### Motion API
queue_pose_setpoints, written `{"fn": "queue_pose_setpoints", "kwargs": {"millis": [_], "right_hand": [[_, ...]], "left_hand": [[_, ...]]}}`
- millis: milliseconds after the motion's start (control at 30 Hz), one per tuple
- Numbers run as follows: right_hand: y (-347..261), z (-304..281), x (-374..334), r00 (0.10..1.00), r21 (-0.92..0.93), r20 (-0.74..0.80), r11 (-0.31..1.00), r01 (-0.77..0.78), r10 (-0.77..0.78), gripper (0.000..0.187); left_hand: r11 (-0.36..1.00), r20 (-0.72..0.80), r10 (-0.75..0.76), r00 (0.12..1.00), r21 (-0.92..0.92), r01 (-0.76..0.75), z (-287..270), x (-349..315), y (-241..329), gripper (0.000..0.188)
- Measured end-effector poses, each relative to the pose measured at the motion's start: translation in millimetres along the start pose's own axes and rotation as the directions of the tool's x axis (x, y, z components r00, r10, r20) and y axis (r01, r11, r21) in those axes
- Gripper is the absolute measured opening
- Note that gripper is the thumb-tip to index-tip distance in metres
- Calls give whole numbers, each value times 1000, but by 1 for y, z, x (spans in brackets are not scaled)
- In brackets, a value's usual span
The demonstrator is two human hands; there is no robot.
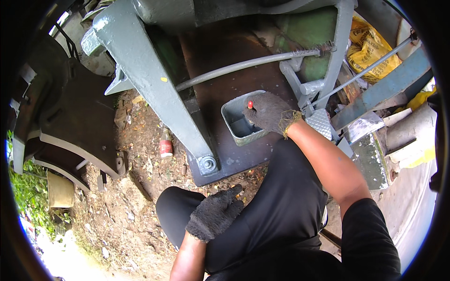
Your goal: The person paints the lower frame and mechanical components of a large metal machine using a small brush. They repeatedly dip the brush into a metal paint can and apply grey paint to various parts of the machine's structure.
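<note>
My right hand (271, 112), in a dark grey knit glove, is closed over the far right side of a grey rectangular tub (248, 140). A red handle end (250, 104) pokes up from its fist; the rest of that tool is hidden by the glove and the tub. Grey liquid, which looks like paint, lies in the tub. The tub stands on a dark metal plate (220, 171) under a grey painted machine frame (157, 89). My left hand (213, 214), gloved the same way, lies over my left knee with its fingers stretched out and holds nothing.
A curved grey bar (243, 67) crosses the frame beyond the tub. A bottle with a red label (166, 144) is on the littered ground at left, near a big dark metal casting (77, 112). At right are a yellow sack (370, 44) and a blue metal beam (384, 89).
</note>
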State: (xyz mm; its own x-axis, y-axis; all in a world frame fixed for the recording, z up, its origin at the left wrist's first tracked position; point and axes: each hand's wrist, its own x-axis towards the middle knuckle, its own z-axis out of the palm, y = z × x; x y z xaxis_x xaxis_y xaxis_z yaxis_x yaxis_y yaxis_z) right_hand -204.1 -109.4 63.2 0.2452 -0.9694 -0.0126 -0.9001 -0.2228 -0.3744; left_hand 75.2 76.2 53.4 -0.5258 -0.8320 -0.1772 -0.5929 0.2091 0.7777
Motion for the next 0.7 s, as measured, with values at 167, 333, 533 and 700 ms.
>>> {"fn": "queue_pose_setpoints", "kwargs": {"millis": [167,333,533,700], "right_hand": [[2,6,2,1000,-25,23,1000,1,0,40],[4,4,5,992,-67,102,996,-62,68,39],[3,-3,-4,999,23,-38,999,-26,27,36],[21,-24,-23,951,187,-309,981,50,10,29]], "left_hand": [[983,-9,-12,1000,-186,10,7,0,-8,48],[997,-38,76,996,15,-76,3,-1,-1,47],[998,-5,50,999,28,-50,-1,3,5,46],[999,-28,49,998,24,-48,1,1,4,46]]}}
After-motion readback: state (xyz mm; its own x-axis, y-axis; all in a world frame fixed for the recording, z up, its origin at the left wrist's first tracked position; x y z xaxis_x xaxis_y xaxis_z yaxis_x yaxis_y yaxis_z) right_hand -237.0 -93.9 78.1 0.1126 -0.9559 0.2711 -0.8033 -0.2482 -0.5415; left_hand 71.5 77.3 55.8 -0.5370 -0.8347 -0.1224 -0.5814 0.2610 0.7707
